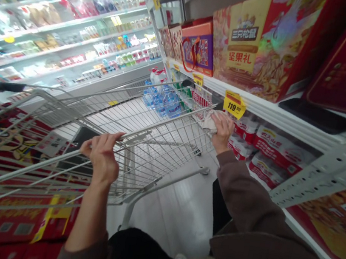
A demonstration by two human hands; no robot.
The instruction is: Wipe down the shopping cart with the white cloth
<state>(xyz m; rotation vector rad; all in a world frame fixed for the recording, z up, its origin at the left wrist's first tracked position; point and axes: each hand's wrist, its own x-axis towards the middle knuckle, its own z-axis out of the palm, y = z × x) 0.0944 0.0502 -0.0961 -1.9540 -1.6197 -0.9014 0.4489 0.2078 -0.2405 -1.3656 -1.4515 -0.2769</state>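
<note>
While the left hand [103, 156] clenches the cart [174, 119] rim at 8 o'clock, the right hand [222, 132] grips a white cloth [209, 119] at 3 o'clock. Water bottles [164, 100] lie in the cart.

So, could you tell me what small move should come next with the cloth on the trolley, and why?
Probably slide the right hand and its crumpled white cloth a little along the top rail of the trolley toward you. The cloth sits pressed on the rail's far corner, beside the yellow price tag, and the left hand grips the near rim, steadying the trolley.
</note>
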